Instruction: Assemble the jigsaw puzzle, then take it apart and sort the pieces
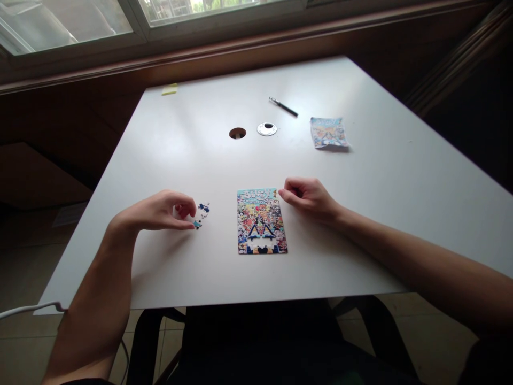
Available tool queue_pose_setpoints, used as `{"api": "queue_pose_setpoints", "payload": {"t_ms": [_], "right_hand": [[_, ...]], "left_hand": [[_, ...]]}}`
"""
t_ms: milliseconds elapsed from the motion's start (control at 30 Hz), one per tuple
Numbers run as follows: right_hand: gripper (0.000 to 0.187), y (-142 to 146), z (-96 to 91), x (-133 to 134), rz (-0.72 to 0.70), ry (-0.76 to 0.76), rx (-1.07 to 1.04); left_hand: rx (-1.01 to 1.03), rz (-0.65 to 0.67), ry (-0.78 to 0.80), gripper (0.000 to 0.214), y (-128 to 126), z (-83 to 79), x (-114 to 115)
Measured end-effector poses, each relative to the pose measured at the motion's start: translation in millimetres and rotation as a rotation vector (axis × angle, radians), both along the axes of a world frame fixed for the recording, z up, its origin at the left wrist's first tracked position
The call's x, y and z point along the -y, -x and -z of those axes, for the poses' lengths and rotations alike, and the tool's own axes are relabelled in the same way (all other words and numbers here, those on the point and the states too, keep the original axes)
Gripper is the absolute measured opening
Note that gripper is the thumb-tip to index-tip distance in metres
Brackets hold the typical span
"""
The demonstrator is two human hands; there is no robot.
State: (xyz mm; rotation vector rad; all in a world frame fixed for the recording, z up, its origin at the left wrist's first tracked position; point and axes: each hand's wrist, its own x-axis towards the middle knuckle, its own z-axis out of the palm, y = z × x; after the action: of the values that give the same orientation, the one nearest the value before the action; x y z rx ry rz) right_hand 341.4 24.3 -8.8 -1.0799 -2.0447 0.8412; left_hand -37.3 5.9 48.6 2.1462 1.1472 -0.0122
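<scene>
A nearly filled jigsaw puzzle (pixel 260 216) with a crowded cartoon picture lies flat on the white table. Near its bottom is a pale gap in the picture. My left hand (pixel 170 209) is to the left of it, thumb and fingers curved but apart. A small light-blue puzzle piece (pixel 197 225) sits right at my thumb tip. Just beyond lie a few loose dark-blue and white puzzle pieces (pixel 204 209). My right hand (pixel 306 197) is curled closed on the table, its fingertips at the puzzle's upper right corner; nothing shows in it.
On the white table (pixel 192 160), a crumpled picture sheet (pixel 329 132) lies at the right. Farther back are a black pen (pixel 283 107), a round metal cover (pixel 266 129) and a cable hole (pixel 237 133). A yellow sticker (pixel 169 89) marks the far left corner.
</scene>
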Motion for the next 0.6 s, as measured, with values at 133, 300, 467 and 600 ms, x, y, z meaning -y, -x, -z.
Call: {"api": "queue_pose_setpoints", "payload": {"t_ms": [133,300,467,600], "right_hand": [[0.036,0,-0.2,0,-0.004,0.007,0.002],[0.037,0,1.1,-2,-0.011,-0.002,0.010],[0.036,0,0.6,-2,-0.023,-0.010,0.004],[0.037,-1,1.0,-1,-0.027,-0.010,0.003]], "left_hand": [[-0.031,0.059,-0.026,0.018,-4,3.2,1],[0.024,0.110,-0.051,0.012,-16,4.0,7],[0.025,0.143,-0.040,0.012,-25,-0.2,11],[0.079,0.122,-0.121,0.016,-21,-2.3,11]]}}
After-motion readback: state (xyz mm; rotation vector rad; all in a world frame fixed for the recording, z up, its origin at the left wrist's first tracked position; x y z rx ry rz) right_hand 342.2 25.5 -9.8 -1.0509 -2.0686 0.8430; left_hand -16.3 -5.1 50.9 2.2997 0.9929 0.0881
